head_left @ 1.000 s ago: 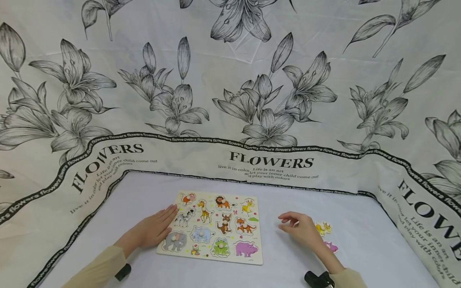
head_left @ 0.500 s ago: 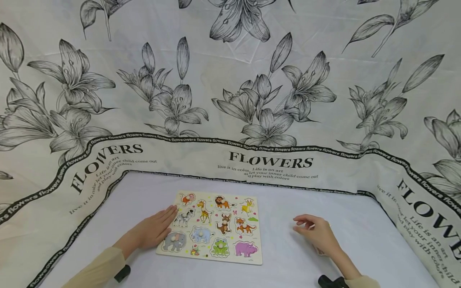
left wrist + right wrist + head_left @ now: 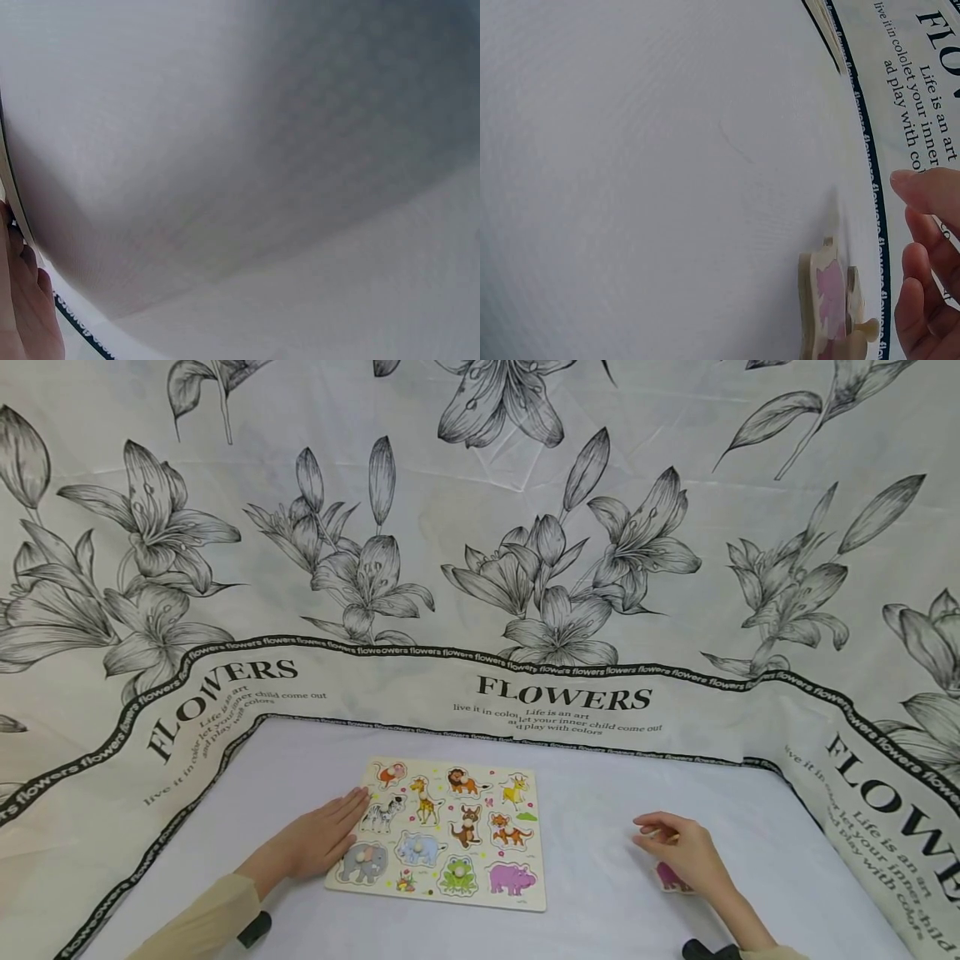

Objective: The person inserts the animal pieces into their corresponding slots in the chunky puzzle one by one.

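An animal peg puzzle board lies flat on the white cloth, carrying colourful animals such as a frog and a purple hippo. My left hand rests along its left edge with fingers stretched out. Right of the board, my right hand hovers with thumb and fingers apart and nothing between them. Partly under that hand sits a purple puzzle piece. The right wrist view shows the pink-purple piece below the fingers, with a knobbed piece right beside it.
A white cloth with a black "flowers" border covers the table. Behind it hangs a lily-printed curtain. Black wrist straps show at both wrists. The left wrist view is mostly blurred pale cloth.
My right hand has moved right, away from the board and over the loose pieces. The yellow animal piece seen a second ago is now hidden in the head view. The left hand stays put.
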`<move>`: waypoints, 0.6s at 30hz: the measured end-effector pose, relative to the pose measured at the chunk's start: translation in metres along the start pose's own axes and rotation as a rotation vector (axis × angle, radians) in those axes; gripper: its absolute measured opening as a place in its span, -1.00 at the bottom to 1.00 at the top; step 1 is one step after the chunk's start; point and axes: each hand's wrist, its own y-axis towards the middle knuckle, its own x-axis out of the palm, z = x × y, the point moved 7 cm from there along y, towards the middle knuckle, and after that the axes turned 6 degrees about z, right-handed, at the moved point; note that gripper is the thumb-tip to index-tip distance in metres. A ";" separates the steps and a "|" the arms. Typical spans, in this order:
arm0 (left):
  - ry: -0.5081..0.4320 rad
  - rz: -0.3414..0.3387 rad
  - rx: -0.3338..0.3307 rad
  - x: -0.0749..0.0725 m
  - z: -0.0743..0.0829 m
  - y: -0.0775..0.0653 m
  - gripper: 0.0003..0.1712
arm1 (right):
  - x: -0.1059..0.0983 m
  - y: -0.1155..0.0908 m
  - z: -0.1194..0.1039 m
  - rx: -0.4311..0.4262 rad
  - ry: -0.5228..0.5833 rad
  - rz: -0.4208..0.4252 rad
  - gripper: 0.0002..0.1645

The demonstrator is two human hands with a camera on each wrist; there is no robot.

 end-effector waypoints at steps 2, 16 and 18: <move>-0.004 -0.003 -0.001 0.000 0.000 0.000 -0.36 | -0.002 -0.001 0.003 0.015 -0.008 -0.005 -0.66; -0.013 -0.033 -0.021 0.004 -0.002 0.000 -0.36 | -0.012 0.000 0.022 0.031 -0.016 0.009 -0.66; -0.013 -0.035 -0.024 0.003 -0.002 0.001 -0.36 | -0.014 0.001 0.023 0.015 -0.036 0.017 -0.65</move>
